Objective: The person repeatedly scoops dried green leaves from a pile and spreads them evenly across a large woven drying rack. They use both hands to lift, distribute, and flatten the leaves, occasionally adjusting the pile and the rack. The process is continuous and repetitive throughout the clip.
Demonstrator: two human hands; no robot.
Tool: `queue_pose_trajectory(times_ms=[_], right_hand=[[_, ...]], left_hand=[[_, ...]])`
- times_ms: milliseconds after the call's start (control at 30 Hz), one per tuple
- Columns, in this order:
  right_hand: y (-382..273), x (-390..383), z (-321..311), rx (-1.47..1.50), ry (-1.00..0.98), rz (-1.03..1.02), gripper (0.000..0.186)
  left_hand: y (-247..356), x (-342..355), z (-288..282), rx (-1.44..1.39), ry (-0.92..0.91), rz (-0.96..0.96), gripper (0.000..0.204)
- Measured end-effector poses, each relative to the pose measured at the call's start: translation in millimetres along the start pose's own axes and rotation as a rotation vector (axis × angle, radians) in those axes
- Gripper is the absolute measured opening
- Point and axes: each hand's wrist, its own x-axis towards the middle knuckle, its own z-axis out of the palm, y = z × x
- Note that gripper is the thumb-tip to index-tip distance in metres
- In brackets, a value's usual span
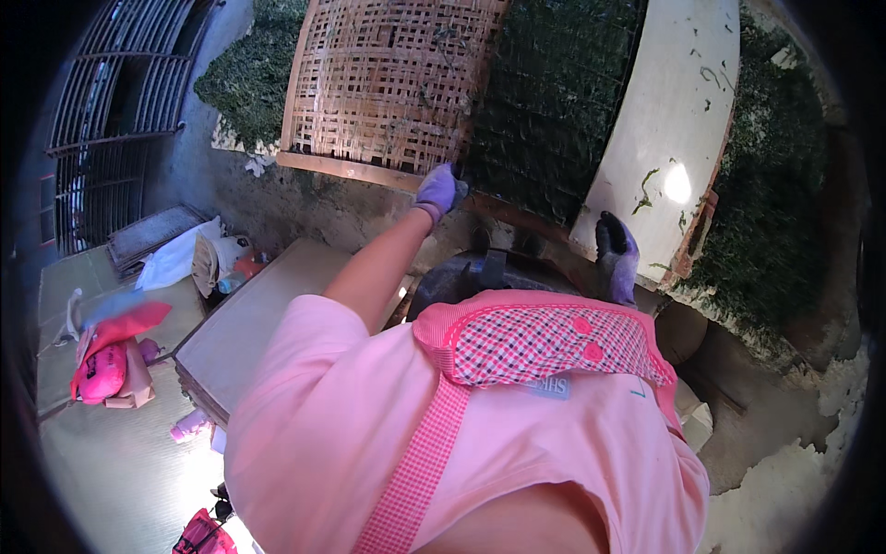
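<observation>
My left hand, in a purple glove with a darker palm side, is closed at the near edge of a wooden frame, where a woven bamboo mat meets a dark green leafy layer. What lies inside its fingers is mostly hidden. My right hand, gloved alike, is held upright with its fingers extended beside the near left corner of a long pale board. It appears to hold nothing. Scattered leaf shreds lie on the board, and a few cling to the mat.
Heaps of green leaves lie left of the mat and right of the board. A dark rounded seat or container sits before me. To the left are a flat panel stack, pink bags and a barred metal rack.
</observation>
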Motion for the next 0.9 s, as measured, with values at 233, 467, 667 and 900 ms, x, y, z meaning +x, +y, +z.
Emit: queue_pose_trajectory(times_ms=[233,467,667,900], right_hand=[[-24,3,39,-0.210,-0.486,-0.332,0.037],[-40,30,175,-0.908,-0.630,-0.866,0.029],[-9,11,175,-1.016,-0.502,-0.737,0.020],[-63,47,146,-0.684,-0.367,-0.299,0.040]], left_hand=[[-12,34,-24,0.001,-0.352,-0.096,0.020],[-9,15,-37,-0.740,-0.522,-0.289,0.018],[-23,5,-27,-0.635,-0.408,-0.212,0.018],[2,-5,-29,-0.322,-0.327,-0.083,0.023]])
